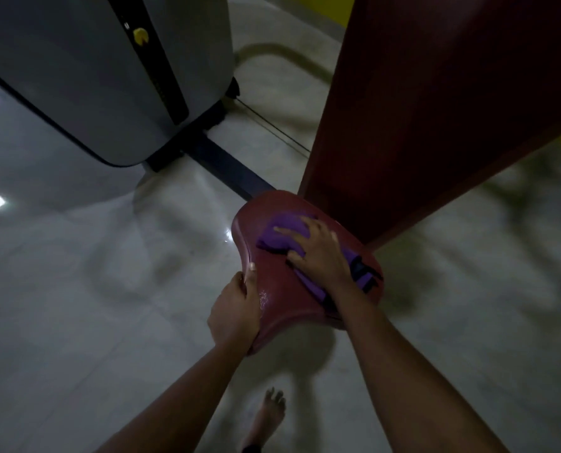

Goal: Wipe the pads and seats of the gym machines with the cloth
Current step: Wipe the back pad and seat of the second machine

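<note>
A dark red padded seat (282, 299) stands in the middle of the view, with the tall dark red back pad (436, 109) rising behind it to the upper right. A purple cloth (279, 238) with black markings lies spread on the seat. My right hand (318, 253) presses flat on the cloth with fingers spread. My left hand (236, 312) grips the seat's near left edge, thumb on top and fingers curled under. A wet patch shines on the seat beside my left thumb.
A grey weight-stack housing (109, 80) with a yellow pin stands at the upper left on a dark frame bar (227, 171). A thin cable runs behind the seat. Glossy pale floor tiles (76, 305) surround the machine. My bare foot (267, 416) is below the seat.
</note>
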### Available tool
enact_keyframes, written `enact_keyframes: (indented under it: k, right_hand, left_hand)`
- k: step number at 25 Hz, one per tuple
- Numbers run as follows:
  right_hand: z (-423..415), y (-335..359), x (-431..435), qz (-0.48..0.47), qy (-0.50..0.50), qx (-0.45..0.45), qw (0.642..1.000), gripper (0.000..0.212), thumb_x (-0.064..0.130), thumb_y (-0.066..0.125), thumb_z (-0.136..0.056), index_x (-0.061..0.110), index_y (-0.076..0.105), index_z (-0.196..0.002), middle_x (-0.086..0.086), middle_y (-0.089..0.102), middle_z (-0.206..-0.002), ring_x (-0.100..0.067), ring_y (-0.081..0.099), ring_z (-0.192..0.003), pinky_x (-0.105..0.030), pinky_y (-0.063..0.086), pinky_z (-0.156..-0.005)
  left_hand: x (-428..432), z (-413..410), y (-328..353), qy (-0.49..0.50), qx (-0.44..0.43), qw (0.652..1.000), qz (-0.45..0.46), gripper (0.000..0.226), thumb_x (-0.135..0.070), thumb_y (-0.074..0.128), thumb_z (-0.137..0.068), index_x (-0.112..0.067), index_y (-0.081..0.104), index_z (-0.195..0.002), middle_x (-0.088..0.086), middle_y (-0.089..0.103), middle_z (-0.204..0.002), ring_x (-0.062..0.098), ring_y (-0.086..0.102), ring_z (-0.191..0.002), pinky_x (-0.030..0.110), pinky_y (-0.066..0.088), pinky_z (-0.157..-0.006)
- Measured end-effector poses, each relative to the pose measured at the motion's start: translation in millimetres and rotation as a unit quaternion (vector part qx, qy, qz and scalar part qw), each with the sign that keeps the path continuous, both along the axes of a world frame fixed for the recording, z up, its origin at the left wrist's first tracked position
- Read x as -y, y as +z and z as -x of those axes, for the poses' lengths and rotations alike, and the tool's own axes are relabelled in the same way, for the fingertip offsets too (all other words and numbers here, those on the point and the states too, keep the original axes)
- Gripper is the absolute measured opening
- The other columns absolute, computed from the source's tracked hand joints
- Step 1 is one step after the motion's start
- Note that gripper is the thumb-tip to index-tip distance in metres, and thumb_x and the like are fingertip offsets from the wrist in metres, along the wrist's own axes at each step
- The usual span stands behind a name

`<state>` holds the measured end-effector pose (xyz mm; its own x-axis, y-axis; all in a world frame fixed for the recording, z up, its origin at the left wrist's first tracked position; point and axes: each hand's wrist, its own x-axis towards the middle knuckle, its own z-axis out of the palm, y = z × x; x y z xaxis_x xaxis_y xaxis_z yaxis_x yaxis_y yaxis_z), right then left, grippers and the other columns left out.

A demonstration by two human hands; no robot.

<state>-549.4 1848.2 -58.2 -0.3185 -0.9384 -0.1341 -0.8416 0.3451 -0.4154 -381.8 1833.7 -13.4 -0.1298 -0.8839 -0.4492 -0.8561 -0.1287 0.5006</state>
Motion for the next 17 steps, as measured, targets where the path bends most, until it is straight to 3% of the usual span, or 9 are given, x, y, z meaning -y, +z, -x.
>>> enact_keyframes:
  k: [4, 9, 13, 17]
  right_hand:
    - [4.8, -3.9, 14.4, -0.005, 0.001, -0.045, 0.999, 0.061, 0.059, 0.019, -0.08, 0.047, 0.034, -0.138, -0.012, 0.033, -0.146, -0.032, 0.034, -0.125, -0.043, 0.03, -0.098]
    - [-37.2, 6.6, 4.9, 0.041, 0.15, -0.004, 0.988, 0.044, 0.058, 0.027, -0.088, 0.051, 0.049, -0.125, -0.006, 0.039, -0.143, -0.028, 0.036, -0.123, -0.043, 0.031, -0.093]
    - [-5.1, -5.1, 81.3, 0.023, 0.23, -0.039, 0.972, 0.051, 0.06, 0.029, -0.077, 0.045, 0.058, -0.117, -0.004, 0.043, -0.139, -0.028, 0.037, -0.122, -0.04, 0.03, -0.088]
    - [-17.0, -5.6, 96.0, 0.012, 0.23, -0.067, 0.971, 0.048, 0.055, 0.036, -0.076, 0.041, 0.061, -0.115, -0.007, 0.043, -0.139, -0.031, 0.038, -0.121, -0.042, 0.03, -0.092]
  left_hand:
    - [1.2, 1.2, -4.3, -0.005, 0.011, 1.0, 0.024, 0.057, -0.054, 0.017, -0.095, -0.022, 0.059, -0.115, 0.007, 0.067, -0.105, 0.028, 0.06, -0.098, 0.031, 0.037, -0.076]
    - [2.4, 0.3, -7.6, -0.006, 0.031, 0.999, 0.03, 0.06, -0.059, 0.015, -0.09, -0.016, 0.057, -0.092, 0.007, 0.066, -0.097, 0.029, 0.06, -0.096, 0.03, 0.035, -0.073]
    - [6.8, -0.6, -11.3, -0.005, 0.021, 0.999, 0.047, 0.053, -0.056, 0.018, -0.093, -0.028, 0.059, -0.113, -0.001, 0.067, -0.107, 0.025, 0.06, -0.101, 0.03, 0.036, -0.075]
    - [6.2, -1.3, -13.6, -0.006, 0.027, 0.999, 0.046, 0.051, -0.054, 0.02, -0.094, -0.027, 0.059, -0.113, -0.002, 0.066, -0.107, 0.024, 0.06, -0.099, 0.028, 0.034, -0.072]
